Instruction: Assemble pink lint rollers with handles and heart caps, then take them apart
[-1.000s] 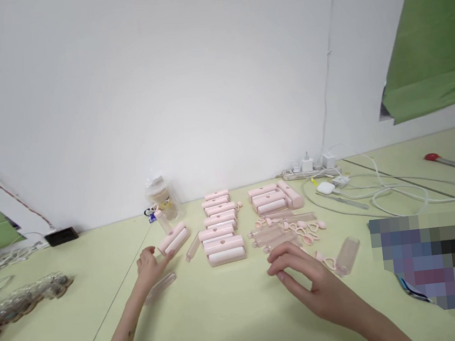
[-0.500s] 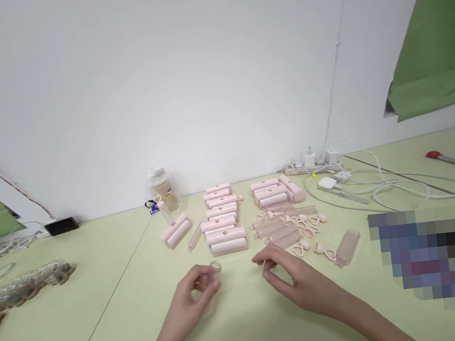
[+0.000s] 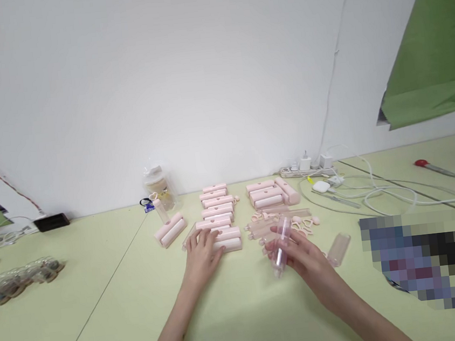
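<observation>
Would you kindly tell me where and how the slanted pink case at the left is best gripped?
Probably across the middle of the slanted pink case, from above its near side: its body is long and narrow, and a clear tube is close behind it.

Matching pink cases (image 3: pixel 217 211) and loose clear tubes (image 3: pixel 265 228) along a table (image 3: pixel 113 323) suggest a small workshop.

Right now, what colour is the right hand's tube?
The tube is clear, tinted pale pink: head view.

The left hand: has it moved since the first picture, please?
Yes, the left hand has moved right, farther from the table seam, to the front pink roller.
</observation>
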Tool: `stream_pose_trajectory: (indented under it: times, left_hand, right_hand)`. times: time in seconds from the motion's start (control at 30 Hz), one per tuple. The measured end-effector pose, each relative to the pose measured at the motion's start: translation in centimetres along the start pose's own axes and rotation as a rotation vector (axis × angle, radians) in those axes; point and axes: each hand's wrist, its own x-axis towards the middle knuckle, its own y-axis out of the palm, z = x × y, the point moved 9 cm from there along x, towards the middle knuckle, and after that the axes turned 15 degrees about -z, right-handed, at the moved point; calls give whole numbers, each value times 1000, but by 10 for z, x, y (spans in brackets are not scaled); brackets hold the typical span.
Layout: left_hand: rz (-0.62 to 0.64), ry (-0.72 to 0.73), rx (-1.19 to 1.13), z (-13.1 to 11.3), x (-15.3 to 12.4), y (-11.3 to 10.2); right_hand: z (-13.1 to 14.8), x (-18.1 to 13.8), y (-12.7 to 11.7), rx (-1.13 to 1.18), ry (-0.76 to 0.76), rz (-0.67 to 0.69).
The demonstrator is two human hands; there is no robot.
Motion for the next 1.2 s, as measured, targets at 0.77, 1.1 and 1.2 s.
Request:
stream_pose_trajectory:
  times: [0.77, 1.1, 1.2]
  left_hand:
    - [302, -69, -703, -71, -50, 29]
    - [327, -98, -781, -71, -50, 29]
    - [333, -107, -782, -71, -49, 28]
  right_hand:
    - [14, -6, 8, -223, -251, 70]
    - [13, -16, 17, -472, -414, 176]
    - [16, -19, 22, -554, -425, 238]
